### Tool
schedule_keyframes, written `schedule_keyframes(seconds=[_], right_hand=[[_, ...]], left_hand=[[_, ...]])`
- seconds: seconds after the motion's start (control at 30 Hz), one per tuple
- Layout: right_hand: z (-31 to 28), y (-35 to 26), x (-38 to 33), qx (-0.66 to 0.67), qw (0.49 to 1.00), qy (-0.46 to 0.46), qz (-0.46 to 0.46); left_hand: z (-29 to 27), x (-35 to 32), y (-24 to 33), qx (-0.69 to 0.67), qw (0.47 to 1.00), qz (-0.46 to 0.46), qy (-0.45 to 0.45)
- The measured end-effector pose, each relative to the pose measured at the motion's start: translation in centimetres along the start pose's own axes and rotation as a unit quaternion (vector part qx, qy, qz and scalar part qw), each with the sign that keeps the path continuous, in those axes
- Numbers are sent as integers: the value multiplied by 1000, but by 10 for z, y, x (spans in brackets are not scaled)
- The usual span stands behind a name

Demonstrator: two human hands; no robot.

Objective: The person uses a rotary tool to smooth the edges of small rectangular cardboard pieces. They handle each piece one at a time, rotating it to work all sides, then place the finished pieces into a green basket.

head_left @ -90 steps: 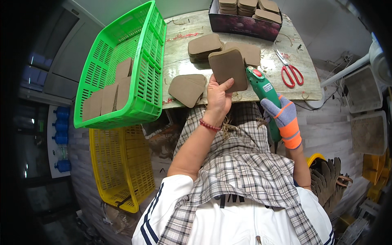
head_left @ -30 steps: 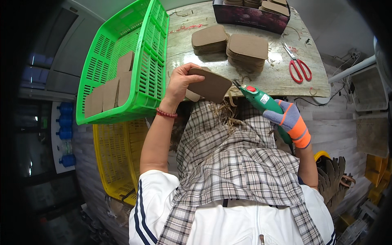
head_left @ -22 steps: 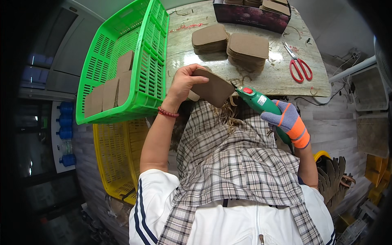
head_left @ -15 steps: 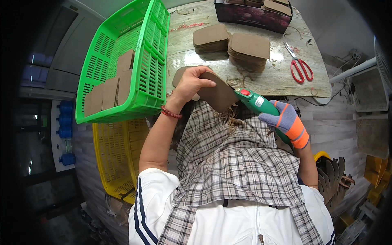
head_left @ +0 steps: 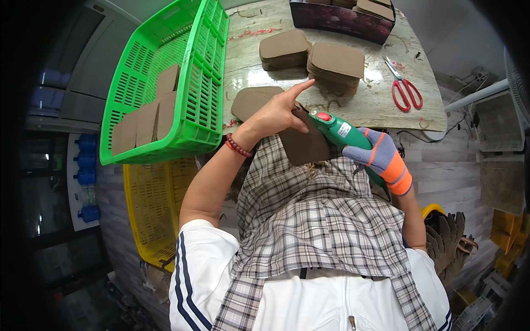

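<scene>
Brown card (head_left: 305, 144) in half-open left hand (head_left: 275, 115)

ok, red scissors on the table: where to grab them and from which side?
Take the red scissors by the red handle loops, coming from above on the near side. They lie flat and closed on the table, blades pointing away toward the dark box, with bare tabletop around the loops.

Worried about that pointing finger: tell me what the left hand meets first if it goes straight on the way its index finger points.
The left hand points up and right. Its index fingertip aims at the nearer brown stack on the table; probably that comes first, though depth is unclear.
</scene>
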State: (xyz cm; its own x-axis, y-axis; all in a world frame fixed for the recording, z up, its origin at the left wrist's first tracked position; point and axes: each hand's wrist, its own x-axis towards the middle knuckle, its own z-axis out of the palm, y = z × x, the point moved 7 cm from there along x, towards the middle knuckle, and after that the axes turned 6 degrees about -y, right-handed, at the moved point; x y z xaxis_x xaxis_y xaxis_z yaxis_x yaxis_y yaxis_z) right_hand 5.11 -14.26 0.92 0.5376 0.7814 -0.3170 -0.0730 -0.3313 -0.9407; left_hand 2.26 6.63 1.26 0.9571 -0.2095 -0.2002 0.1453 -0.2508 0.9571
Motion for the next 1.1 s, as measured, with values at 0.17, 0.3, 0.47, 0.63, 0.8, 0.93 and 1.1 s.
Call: schedule_keyframes(seconds=[0.17, 0.3, 0.47, 0.63, 0.8, 0.93, 1.1], right_hand=[[-7, 5, 2, 67, 997, 43, -22], [-23, 13, -5, 81, 991, 104, -16], [-26, 4, -11, 22, 990, 138, -28], [-29, 2, -17, -42, 988, 149, -13], [-12, 7, -15, -74, 991, 110, -10], [-4, 4, -12, -86, 991, 96, -35], [3, -4, -13, -56, 995, 67, -57]], left_hand=[[-20, 0, -43, -181, 977, -21, 109], [-36, -16, -57, -386, 883, 44, 262], [-21, -17, -44, -314, 907, 85, 269], [-28, -22, -5, 85, 967, 68, 231], [-37, -26, 10, -30, 976, 62, 205], [-35, -27, 12, -86, 978, 63, 180], [-23, -21, 19, 1, 991, 23, 135]])
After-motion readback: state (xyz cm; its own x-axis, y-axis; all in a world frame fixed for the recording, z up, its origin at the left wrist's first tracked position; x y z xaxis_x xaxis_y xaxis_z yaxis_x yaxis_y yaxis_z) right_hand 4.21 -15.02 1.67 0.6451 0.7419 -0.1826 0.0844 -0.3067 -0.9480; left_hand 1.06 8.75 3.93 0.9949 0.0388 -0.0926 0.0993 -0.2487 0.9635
